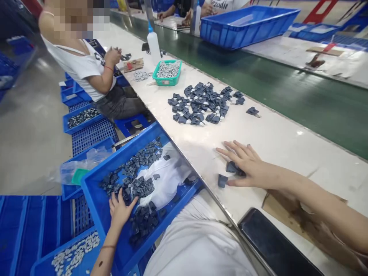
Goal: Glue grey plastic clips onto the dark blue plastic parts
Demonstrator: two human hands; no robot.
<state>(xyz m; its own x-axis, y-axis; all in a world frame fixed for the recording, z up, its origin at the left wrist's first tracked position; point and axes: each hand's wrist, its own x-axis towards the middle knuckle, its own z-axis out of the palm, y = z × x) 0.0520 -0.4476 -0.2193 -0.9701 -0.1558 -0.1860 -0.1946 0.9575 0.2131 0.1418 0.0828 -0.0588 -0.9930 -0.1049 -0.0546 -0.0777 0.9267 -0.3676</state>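
Observation:
My left hand [121, 207] reaches into a blue plastic bin [94, 191] beside my lap, fingers spread at a heap of small dark plastic parts [142, 187]. A crumpled white cloth or bag [168, 172] lies among the parts in that bin. Over the white table [198, 149], my right hand [244, 163] is stretched out with its fingers apart. Under and next to its palm are a few dark plastic pieces [222, 180], partly covered by the hand. Farther up the table lies a loose pile of dark parts with light tips [201, 101].
A black phone [276, 241] and brown cardboard [283, 209] lie near my right forearm. A green basket of small pale parts [167, 81] and a white bottle [153, 44] stand farther along. A co-worker [77, 65] sits at the left. Beyond runs a green belt [287, 96].

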